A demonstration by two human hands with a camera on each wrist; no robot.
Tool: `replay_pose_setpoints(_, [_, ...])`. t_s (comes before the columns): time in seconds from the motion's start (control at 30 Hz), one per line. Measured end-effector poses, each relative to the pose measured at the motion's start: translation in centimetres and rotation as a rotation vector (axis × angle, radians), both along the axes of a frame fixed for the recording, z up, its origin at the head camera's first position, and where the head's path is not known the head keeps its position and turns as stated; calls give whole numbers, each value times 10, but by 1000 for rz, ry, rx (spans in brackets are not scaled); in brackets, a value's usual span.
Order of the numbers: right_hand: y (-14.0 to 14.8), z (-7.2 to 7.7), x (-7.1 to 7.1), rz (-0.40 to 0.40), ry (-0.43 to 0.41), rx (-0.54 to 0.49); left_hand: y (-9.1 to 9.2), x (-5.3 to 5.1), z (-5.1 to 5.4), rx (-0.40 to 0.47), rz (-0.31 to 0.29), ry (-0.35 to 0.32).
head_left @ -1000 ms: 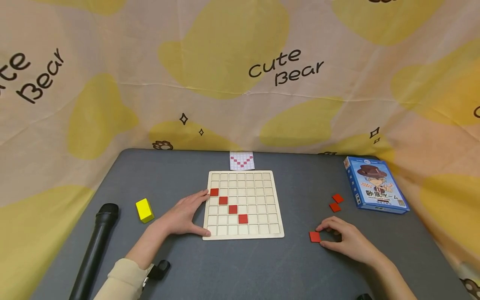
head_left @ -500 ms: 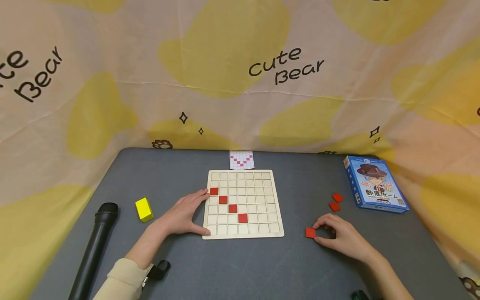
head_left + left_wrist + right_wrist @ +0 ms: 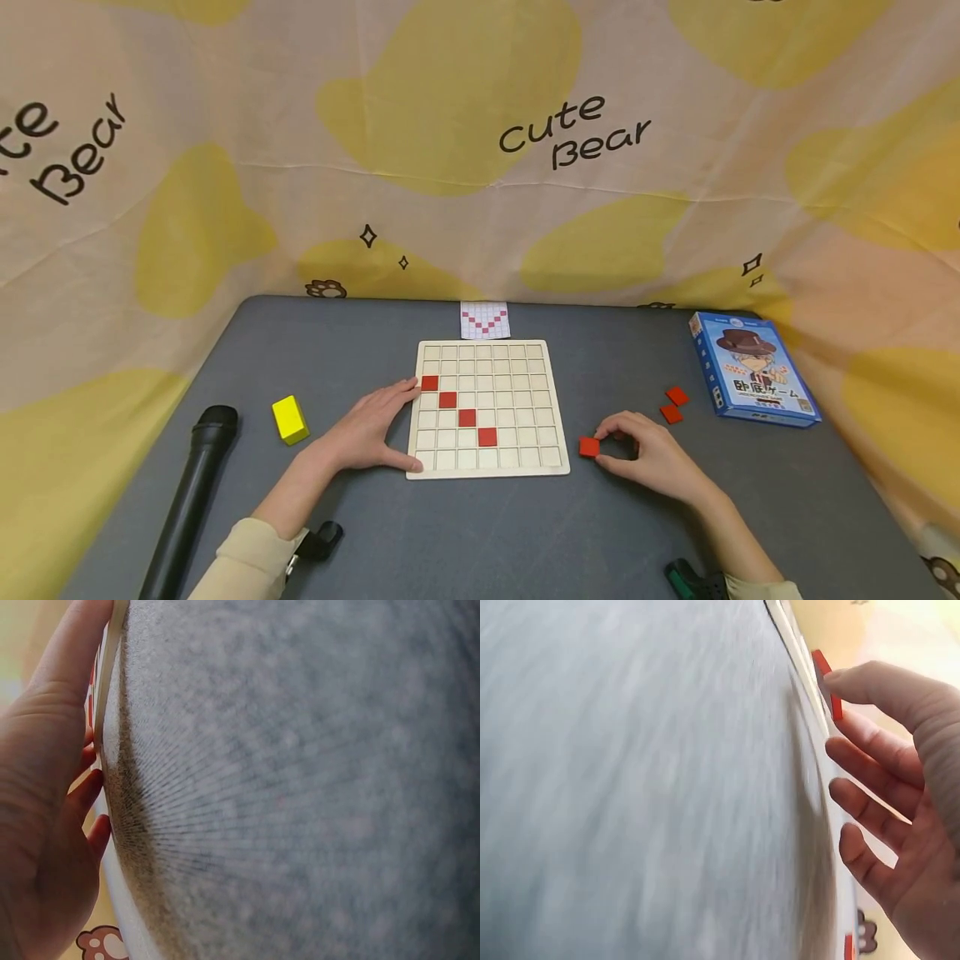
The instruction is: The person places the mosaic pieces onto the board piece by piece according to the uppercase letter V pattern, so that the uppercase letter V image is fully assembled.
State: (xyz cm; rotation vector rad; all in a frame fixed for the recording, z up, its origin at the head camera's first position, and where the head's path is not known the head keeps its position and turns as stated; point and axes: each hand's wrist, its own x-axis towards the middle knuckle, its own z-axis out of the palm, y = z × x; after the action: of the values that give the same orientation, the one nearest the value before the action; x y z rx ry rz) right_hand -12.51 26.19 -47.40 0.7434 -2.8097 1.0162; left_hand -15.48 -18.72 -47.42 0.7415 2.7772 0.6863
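Note:
A pale square grid board [image 3: 517,400] lies mid-table, with several red square tiles set in a diagonal from its left side down toward the lower middle. Against the board's left edge rests my left hand [image 3: 371,429], thumb at the near corner and fingers farther up; the left wrist view shows it along the rim. Just right of the board, my right hand [image 3: 652,454] pinches a red square tile [image 3: 589,447] between thumb and index finger. In the right wrist view that tile [image 3: 827,686] is tilted and off the table. Two loose red tiles [image 3: 671,414] lie farther right.
A small card [image 3: 484,321] with a red V pattern lies behind the board. At the right is a blue game box [image 3: 757,371]. To the left are a yellow block [image 3: 289,420] and a black microphone [image 3: 197,500]. A printed curtain [image 3: 450,167] hangs behind.
My right hand has carried the pinched red tile left and slightly away from me, toward the board. The left hand keeps its place on the board's edge.

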Motion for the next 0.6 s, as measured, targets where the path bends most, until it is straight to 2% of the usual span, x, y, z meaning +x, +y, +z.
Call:
replay_pose_setpoints(0.2, [-27, 3, -10, -9, 1, -28, 0, 1, 1, -6, 4, -2])
replay_pose_setpoints(0.6, [-76, 4, -31, 44, -10, -54, 0, 1, 1, -6, -2, 13])
